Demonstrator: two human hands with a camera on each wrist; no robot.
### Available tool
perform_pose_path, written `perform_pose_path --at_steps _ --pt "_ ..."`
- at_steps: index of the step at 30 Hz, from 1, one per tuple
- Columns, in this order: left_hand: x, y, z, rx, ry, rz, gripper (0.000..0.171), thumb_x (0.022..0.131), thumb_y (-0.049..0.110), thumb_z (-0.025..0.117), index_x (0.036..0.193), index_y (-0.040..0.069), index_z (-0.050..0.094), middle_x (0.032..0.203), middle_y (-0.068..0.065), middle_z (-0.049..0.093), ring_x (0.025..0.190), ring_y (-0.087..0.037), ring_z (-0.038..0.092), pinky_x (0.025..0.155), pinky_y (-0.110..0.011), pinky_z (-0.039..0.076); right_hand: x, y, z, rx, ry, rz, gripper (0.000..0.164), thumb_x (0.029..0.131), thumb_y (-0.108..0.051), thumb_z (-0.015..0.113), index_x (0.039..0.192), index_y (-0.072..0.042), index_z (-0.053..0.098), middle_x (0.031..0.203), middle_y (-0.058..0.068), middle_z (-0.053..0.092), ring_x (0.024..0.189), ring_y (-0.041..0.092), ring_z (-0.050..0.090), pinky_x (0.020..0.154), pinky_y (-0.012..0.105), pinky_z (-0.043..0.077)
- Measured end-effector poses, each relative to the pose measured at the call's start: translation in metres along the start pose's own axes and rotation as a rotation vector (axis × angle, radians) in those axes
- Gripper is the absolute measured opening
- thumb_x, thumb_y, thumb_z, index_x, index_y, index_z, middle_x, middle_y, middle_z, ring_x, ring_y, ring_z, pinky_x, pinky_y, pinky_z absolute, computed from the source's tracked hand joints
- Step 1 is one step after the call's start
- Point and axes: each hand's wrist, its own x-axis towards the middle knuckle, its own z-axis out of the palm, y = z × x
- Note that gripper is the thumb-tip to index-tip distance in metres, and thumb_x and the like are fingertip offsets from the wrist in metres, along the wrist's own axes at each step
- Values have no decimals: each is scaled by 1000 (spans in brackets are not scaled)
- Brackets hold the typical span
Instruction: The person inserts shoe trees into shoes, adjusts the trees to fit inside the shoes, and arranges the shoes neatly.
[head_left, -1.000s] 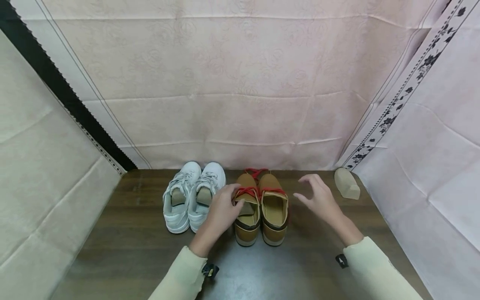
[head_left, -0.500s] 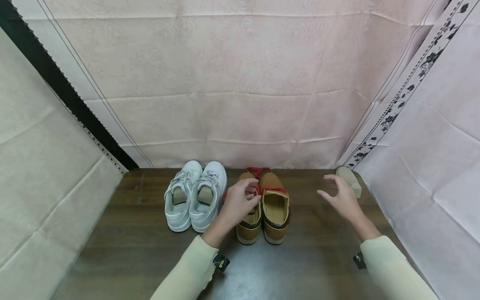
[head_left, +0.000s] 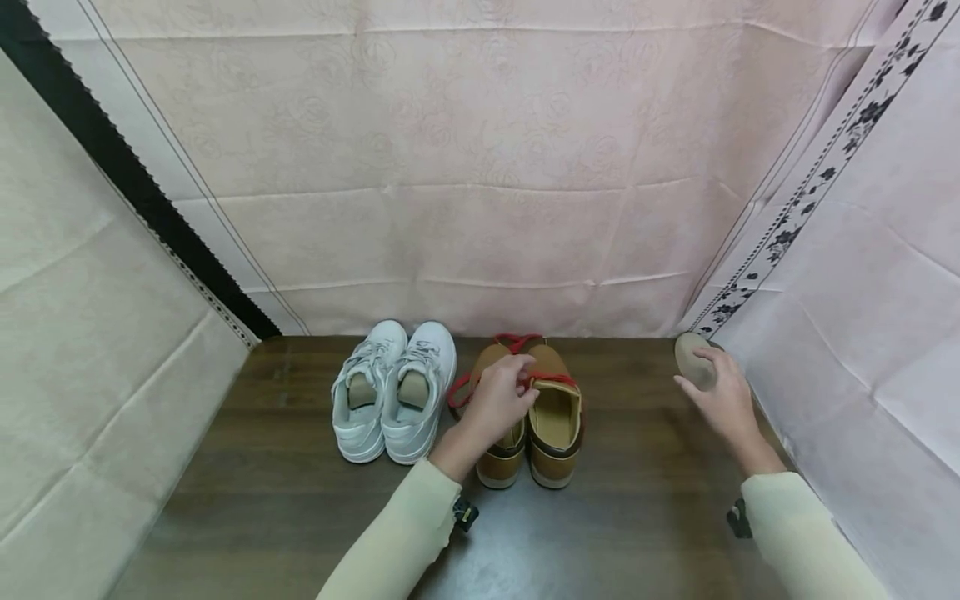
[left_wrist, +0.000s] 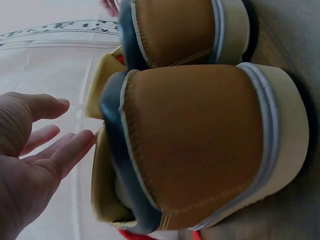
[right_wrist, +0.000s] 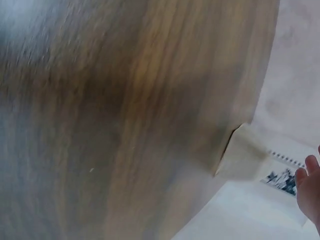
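Observation:
My left hand point(head_left: 498, 400) hovers over a pair of tan shoes with red laces, hiding much of the left shoe point(head_left: 501, 471). The right shoe point(head_left: 557, 462) stands beside it. In the left wrist view, the fingers of that hand point(left_wrist: 40, 145) are loosely bent beside the collar of the tan shoe point(left_wrist: 195, 140) and hold nothing. Something pale point(left_wrist: 121, 192) shows dimly inside that shoe. At the far right, my right hand point(head_left: 726, 396) reaches over a beige shoe insert point(head_left: 688, 360), thumb and fingers apart. The right wrist view shows a gap between hand point(right_wrist: 310, 192) and insert point(right_wrist: 245, 155).
White lace-up sneakers point(head_left: 408, 429) stand left of the tan shoes, a beige insert point(head_left: 412, 389) in each. All rest on a dark wooden surface point(head_left: 285, 500). Pale cloth point(head_left: 480, 208) rises behind, with more cloth at both sides.
My right hand has moved right, from beside the tan shoes to the beige insert. My left hand has shifted right from the left tan shoe's opening across that shoe.

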Motion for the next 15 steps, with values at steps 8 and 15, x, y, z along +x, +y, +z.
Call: perform_pose_path --at_steps 8,15 --pt "4 7 8 100 -45 16 48 89 7 80 135 5 63 114 -11 67 86 -15 63 71 -22 55 -3 24 -8 -8 -46 127 59 92 -17 77 139 9 51 137 38 49 126 55 45 105 68 35" --pt "6 10 14 114 -90 -124 54 89 7 79 139 5 60 138 -15 61 125 -28 62 96 -39 57 -5 39 -8 -52 -101 204 65 95 -28 74 142 10 48 138 39 47 126 54 44 104 68 35"
